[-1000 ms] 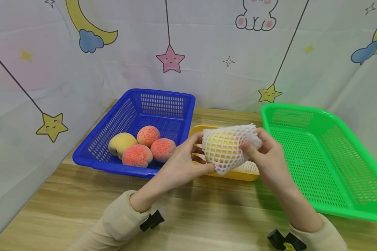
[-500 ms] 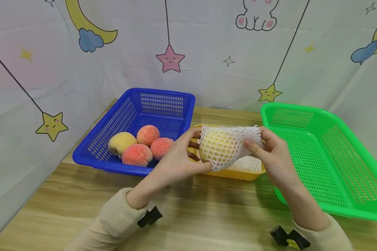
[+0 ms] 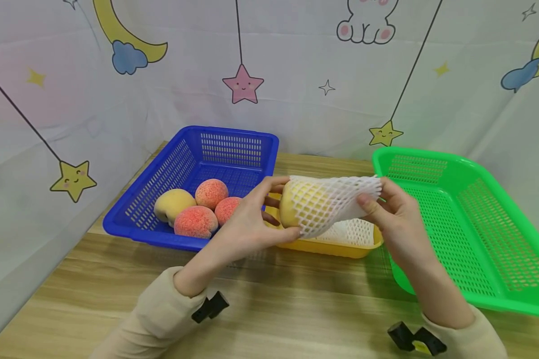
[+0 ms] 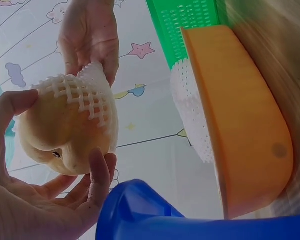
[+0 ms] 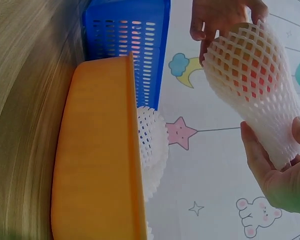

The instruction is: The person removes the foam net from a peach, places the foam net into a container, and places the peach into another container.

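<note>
My left hand grips a yellow peach around its left end, above the yellow basket. That end, with its stem hollow, is bare in the left wrist view. A white foam net covers the rest of the peach and narrows into a slack tail on the right. My right hand pinches this tail between thumb and fingers. Reddish colour of the peach shows through the mesh of the net in the right wrist view.
A blue basket on the left holds a yellow peach and several red ones. More white foam nets lie in the yellow basket below my hands. A green basket stands at the right on the wooden table.
The net has slid rightward along the peach, baring its left end. My right hand has moved to the right and my left hand slightly to the left.
</note>
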Tool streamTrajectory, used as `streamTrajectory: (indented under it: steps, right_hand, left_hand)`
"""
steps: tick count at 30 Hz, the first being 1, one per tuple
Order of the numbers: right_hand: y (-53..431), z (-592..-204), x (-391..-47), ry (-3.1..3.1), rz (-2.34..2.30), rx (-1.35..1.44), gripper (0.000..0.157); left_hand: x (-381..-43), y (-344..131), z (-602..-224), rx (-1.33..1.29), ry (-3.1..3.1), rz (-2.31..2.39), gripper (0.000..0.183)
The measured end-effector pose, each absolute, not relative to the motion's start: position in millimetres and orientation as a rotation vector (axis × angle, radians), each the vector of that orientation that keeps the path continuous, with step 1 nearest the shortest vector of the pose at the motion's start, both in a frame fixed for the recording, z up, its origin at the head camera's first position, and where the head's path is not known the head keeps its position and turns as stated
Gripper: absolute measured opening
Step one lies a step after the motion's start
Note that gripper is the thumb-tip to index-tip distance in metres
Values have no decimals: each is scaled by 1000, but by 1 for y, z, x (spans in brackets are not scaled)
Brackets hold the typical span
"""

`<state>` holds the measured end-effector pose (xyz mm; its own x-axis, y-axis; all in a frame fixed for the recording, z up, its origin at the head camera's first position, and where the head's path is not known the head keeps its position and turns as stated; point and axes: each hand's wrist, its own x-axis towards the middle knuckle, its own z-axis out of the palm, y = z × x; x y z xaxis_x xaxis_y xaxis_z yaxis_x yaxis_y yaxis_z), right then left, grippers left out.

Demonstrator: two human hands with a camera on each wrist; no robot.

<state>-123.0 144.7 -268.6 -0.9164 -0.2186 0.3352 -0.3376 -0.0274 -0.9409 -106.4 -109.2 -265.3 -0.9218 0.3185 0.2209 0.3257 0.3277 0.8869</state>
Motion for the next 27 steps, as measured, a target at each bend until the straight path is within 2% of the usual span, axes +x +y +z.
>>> streamTrajectory:
  steps: [5, 13, 19, 27]
  right_hand:
    - [148, -267, -124, -2123, 2123, 580, 25]
    - [151, -264, -125, -2099, 2114, 548, 20]
    - [151, -262, -129, -2051, 2144, 483, 23]
    - [144, -263, -138, -1929, 2061, 442, 10]
  left_hand:
    - [-106, -113, -261, -591, -2546, -1707, 75]
    - [-102, -129, -246, -537, -2516, -1640, 77]
    - [-100, -139, -235, -471, -2508, -1594, 78]
    - [-103, -160, -226, -383, -2525, -1480, 79]
